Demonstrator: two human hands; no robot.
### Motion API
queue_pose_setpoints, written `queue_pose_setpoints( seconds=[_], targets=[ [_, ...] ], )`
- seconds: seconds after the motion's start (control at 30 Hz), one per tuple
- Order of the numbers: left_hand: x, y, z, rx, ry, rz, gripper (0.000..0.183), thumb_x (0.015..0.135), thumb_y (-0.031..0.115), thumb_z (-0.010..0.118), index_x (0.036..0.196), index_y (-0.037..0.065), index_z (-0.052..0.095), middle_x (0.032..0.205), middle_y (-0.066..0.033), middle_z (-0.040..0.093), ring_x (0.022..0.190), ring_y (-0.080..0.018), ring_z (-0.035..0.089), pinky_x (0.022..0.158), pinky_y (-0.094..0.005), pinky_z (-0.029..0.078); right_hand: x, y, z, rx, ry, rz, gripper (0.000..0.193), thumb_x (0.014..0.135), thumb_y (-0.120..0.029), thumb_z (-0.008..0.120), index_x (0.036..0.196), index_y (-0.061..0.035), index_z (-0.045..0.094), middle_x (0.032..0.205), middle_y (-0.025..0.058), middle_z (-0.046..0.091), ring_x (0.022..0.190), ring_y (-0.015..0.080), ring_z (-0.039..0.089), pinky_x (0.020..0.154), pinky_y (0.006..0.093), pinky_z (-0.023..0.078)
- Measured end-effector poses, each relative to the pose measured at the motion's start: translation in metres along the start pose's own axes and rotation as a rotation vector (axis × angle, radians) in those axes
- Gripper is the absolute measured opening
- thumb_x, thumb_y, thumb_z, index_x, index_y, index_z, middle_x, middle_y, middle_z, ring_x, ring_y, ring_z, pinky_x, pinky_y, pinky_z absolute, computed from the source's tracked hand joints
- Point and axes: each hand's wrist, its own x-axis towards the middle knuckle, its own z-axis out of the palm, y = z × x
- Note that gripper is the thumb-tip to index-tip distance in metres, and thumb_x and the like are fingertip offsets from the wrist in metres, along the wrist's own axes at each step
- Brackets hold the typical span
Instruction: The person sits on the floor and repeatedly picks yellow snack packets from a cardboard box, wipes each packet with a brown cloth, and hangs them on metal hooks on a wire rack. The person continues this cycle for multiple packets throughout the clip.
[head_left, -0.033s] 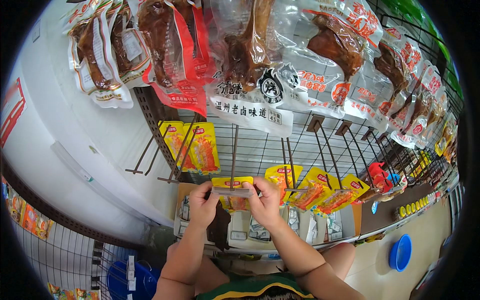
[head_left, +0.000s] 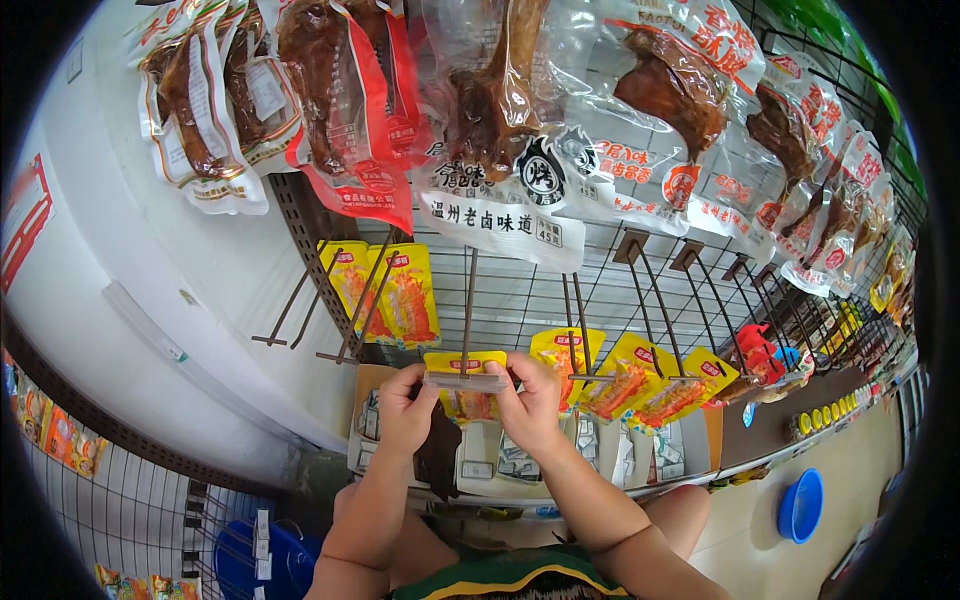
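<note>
In front of me a metal display hook (head_left: 470, 300) sticks out from a wire rack, and a flat, clear plastic tag holder (head_left: 465, 382) sits at its front end. My left hand (head_left: 405, 412) pinches the holder's left end between thumb and fingers. At the right end, my right hand (head_left: 531, 402) grips it the same way. Just behind the holder hangs a yellow snack packet (head_left: 470, 407), partly covered by it and by my fingers. More yellow packets (head_left: 410, 298) hang to the left, and several others (head_left: 628, 378) to the right.
Large vacuum-packed meat snacks (head_left: 500, 130) hang overhead in a row. Bare double-prong hooks (head_left: 340, 358) project at the left, beside a white wall panel (head_left: 220, 300). Below my hands are white boxes (head_left: 478, 445) holding small tags. Blue tubs (head_left: 801, 506) stand on the floor.
</note>
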Motion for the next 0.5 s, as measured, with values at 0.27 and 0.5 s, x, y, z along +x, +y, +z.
queue_pose_setpoints(
  seconds=[0.27, 0.5],
  targets=[
    [-0.062, 0.015, -0.021, 0.031, -0.118, -0.239, 0.03, 0.08, -0.005, 0.058, 0.109, 0.0, 0.054, 0.089, 0.0003, 0.056, 0.076, -0.004, 0.052, 0.067, -0.0186, 0.043, -0.033, -0.01, -0.011, -0.189, 0.166, -0.164, 0.037, 0.074, -0.008, 0.067, 0.107, -0.0006, 0.052, 0.089, 0.0123, 0.057, 0.076, 0.0244, 0.056, 0.066, 0.0323, 0.046],
    [-0.095, 0.067, -0.032, -0.079, -0.403, -0.34, 0.029, 0.081, -0.001, 0.056, 0.11, 0.0, 0.054, 0.101, -0.0056, 0.058, 0.088, -0.0084, 0.055, 0.076, -0.0222, 0.044, -0.124, 0.021, -0.009, 0.088, -0.69, 0.098, 0.045, 0.077, -0.023, 0.069, 0.11, -0.0001, 0.049, 0.1, 0.0137, 0.056, 0.089, 0.0253, 0.055, 0.077, 0.0332, 0.044]
  ],
)
